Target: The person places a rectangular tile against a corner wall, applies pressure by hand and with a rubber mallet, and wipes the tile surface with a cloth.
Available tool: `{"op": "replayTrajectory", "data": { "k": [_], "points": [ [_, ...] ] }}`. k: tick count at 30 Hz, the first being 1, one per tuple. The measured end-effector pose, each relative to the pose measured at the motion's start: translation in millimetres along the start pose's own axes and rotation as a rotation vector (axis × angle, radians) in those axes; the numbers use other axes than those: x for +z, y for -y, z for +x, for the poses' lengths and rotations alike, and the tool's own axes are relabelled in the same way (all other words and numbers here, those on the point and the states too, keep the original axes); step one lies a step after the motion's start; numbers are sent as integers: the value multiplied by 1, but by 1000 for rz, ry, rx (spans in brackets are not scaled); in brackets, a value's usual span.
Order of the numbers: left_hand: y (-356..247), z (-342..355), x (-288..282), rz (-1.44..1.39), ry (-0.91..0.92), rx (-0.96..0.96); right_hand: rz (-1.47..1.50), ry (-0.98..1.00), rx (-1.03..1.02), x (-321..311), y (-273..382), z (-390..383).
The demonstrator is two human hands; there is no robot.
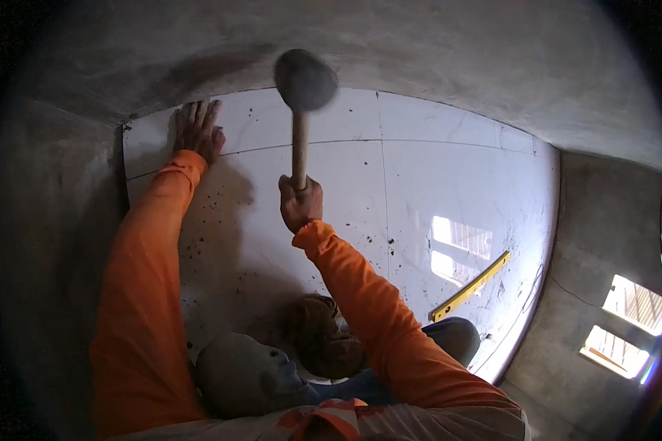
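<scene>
My left hand [198, 132] lies with fingers extended on the white floor tiles [434, 184], near their back-left edge. My right hand [301, 202] grips the pale wooden handle of a mallet [305, 81], whose dark, slightly blurred head is above the tiles near the back wall. Thin joint lines cross the tiles, and small dark specks are scattered over them. Both forearms wear orange sleeves.
Grey plaster walls [456, 51] border the tiles. A yellow spirit level [471, 287] lies at the right. A brown, crumpled item [316, 334] sits below my right arm, beside my grey-clad knee [235, 367]. Bright openings [632, 305] show in the right wall.
</scene>
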State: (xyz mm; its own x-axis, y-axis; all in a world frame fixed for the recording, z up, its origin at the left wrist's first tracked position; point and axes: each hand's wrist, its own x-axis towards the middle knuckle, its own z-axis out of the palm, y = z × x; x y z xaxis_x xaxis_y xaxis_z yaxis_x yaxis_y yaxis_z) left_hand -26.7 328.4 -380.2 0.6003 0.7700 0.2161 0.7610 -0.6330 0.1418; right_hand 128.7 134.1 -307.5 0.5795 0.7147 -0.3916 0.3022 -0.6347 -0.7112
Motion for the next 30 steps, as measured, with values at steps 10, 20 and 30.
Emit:
{"op": "replayTrajectory", "data": {
  "k": [10, 20, 30],
  "points": [
    [-14, 0, 2, 109, 98, -83, 122, -104, -88, -8, -6, -2],
    [-15, 13, -14, 83, 270, -120, 10, 12, -32, -16, 0, -1],
    [-38, 19, -23, 153, 361, -54, 197, -65, -64, -29, -16, -1]
  ]
}}
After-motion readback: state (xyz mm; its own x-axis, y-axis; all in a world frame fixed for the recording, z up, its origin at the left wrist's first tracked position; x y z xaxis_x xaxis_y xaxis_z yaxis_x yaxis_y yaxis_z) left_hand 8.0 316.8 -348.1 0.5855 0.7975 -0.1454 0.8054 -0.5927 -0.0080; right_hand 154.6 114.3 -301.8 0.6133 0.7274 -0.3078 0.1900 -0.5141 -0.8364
